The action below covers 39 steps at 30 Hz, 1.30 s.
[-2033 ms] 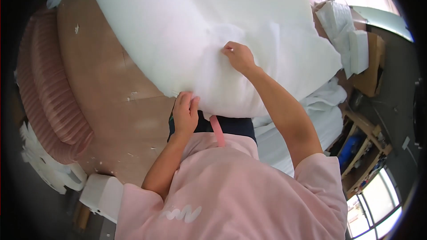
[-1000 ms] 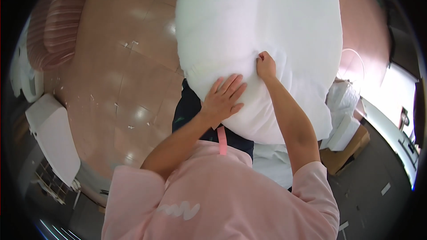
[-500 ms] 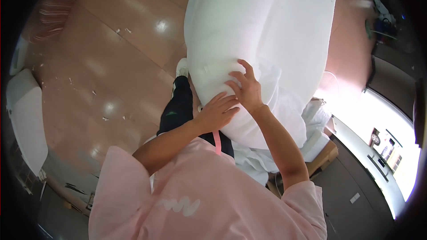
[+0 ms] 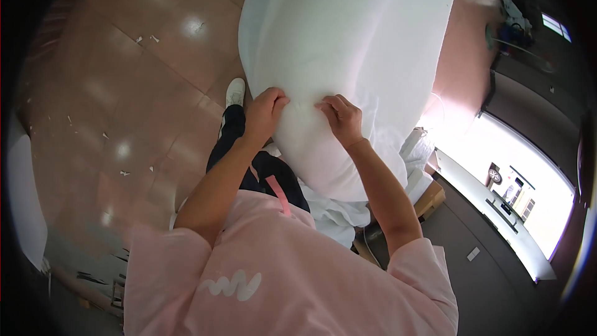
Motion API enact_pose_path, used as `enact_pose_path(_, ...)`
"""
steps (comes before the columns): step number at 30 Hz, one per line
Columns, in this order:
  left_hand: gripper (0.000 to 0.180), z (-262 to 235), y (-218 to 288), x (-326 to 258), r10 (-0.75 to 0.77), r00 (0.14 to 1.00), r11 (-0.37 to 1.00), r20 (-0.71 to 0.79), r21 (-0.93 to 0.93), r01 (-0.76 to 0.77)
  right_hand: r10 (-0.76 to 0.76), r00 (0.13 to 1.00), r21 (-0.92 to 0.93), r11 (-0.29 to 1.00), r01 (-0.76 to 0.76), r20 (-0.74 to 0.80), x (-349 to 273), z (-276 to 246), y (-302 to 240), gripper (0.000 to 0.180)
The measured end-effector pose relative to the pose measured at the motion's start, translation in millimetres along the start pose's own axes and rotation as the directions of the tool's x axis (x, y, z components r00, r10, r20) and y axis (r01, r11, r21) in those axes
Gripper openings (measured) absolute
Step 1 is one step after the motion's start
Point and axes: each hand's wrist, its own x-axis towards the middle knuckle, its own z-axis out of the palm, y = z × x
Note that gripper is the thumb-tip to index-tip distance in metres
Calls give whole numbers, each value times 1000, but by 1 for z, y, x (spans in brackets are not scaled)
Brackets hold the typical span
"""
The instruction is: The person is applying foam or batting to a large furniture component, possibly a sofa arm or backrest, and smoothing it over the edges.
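A large white cloth (image 4: 348, 18), smooth and padded-looking, spreads out in front of me over a long, rounded bulk. My left hand (image 4: 266, 112) is at its left edge, thumb and fingers pinched together on the white material. A short way to the right, my right hand (image 4: 344, 118) pinches the same surface with its fingertips. A stretch of white material with faint creases lies between the two hands. Looser folds of thin white cloth (image 4: 339, 214) hang down and bunch at the near end. What lies under the cloth is hidden.
Small white scraps (image 4: 125, 173) are scattered on the brown tiled floor (image 4: 168, 93) to the left. My shoe (image 4: 236, 93) stands beside the cloth. A cardboard box (image 4: 430, 199) sits to the right, near a grey panel (image 4: 460, 236). A pale curved object (image 4: 26, 199) stands far left.
My hands have moved apart: the left went up and left, and the right shifted slightly. The right hand's spread fingers have closed into a pinch. The view has shifted a little.
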Motion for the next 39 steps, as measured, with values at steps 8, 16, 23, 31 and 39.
enact_pose_path(8,50,8,24,2,269,923,951,-275,228,-209,180,947,50,984,-173,-266,13,14,13,30)
enact_pose_path(16,60,42,77,-10,485,817,680,312,453,-576,744,633,651,592,-475,-215,-18,-81,59,24)
enact_pose_path(23,69,141,130,51,362,724,432,587,582,-689,935,272,363,340,-867,-225,-298,-59,82,27)
enact_pose_path(31,85,249,94,96,-311,619,285,721,692,-663,921,296,557,389,-733,-253,-340,-20,70,20)
enact_pose_path(39,66,269,25,151,-354,628,671,693,656,-346,849,498,577,499,-647,-176,-267,-26,155,18)
